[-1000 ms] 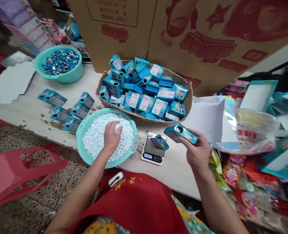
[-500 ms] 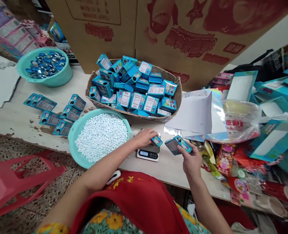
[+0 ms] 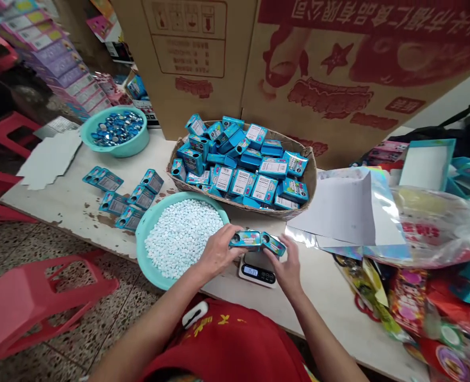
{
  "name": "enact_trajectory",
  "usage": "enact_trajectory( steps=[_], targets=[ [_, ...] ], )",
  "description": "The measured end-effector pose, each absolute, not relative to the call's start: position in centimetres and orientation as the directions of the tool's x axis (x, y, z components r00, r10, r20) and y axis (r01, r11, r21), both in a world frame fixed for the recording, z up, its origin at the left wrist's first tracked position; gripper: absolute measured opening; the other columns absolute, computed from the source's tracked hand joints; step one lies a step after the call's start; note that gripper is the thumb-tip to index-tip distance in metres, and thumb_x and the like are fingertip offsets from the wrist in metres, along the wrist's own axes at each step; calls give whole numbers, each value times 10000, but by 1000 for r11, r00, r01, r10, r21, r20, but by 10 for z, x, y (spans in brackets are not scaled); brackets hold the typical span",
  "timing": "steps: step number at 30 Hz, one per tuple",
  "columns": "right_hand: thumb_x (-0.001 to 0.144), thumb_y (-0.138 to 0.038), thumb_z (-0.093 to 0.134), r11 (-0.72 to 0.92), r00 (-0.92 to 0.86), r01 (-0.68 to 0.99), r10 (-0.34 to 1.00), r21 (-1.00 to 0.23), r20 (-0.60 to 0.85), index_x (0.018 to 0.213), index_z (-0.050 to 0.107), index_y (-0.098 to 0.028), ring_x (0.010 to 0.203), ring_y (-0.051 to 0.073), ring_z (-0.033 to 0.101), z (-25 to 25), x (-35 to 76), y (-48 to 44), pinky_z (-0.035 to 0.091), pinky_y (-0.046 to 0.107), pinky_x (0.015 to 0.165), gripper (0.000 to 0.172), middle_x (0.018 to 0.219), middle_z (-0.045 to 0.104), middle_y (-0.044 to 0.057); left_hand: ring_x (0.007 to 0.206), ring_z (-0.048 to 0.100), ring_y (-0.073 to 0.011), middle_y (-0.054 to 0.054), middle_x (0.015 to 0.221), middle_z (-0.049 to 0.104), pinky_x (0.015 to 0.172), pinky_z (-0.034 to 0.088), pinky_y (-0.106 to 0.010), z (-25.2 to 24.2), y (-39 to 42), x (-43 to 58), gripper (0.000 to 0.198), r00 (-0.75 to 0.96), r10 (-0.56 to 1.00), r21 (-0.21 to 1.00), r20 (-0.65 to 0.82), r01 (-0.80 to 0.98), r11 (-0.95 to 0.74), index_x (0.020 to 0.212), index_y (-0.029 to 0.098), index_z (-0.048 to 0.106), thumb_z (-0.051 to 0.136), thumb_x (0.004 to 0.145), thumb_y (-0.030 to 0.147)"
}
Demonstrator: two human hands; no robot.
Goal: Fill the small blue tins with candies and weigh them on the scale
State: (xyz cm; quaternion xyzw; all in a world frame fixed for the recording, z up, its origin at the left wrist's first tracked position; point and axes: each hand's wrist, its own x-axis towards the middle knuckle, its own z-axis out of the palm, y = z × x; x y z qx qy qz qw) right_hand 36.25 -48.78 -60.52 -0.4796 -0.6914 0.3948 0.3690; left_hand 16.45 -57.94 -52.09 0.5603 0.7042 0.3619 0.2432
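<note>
My left hand (image 3: 219, 250) grips a small blue candy box (image 3: 247, 239) between thumb and fingers. A second blue candy box (image 3: 273, 244) is in my right hand (image 3: 287, 266), its end close against the first one. Both boxes are above the small digital scale (image 3: 257, 271), whose lit display shows digits too small to read surely. Just left of my left hand stands a turquoise basin (image 3: 142, 252) holding white pellet-like candies (image 3: 185, 239). Behind my hands, a cut-down cardboard box (image 3: 312, 183) is heaped with more blue candy boxes (image 3: 242, 182).
Several blue boxes (image 3: 141, 196) stand left of the basin. Farther back is a turquoise bowl (image 3: 133, 146) of shiny blue pieces. A large carton (image 3: 266, 58) rises behind. White sheets (image 3: 340, 212) and packets (image 3: 408, 302) lie to the right. A red stool (image 3: 31, 302) is at lower left.
My left hand has lifted its box from the scale area. My right hand has brought its box leftward beside it, over the scale. The whole view has shifted slightly.
</note>
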Motion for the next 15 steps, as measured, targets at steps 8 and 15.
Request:
enact_trajectory(
  steps=[8, 15],
  targets=[
    [763, -454, 670, 66, -658, 295, 738, -953, -152, 1060, 565, -202, 862, 247, 632, -541, 335, -517, 512, 361, 770, 402, 966, 671, 63, 1034, 551, -174, -63, 1141, 563, 892, 441, -284, -522, -604, 133, 371, -434, 899, 856, -53, 444, 265, 1245, 218, 477, 496, 884, 300],
    [716, -490, 701, 122, -677, 342, 719, -932, -155, 989, 592, -190, 820, 248, 602, -546, 302, -516, 469, 350, 741, 420, 902, 668, 45, 896, 580, -226, -57, 857, 610, 834, 434, -332, -578, -644, 52, 101, -671, 701, 614, -241, 454, 645, 809, 176, 635, 581, 740, 127]
  ],
)
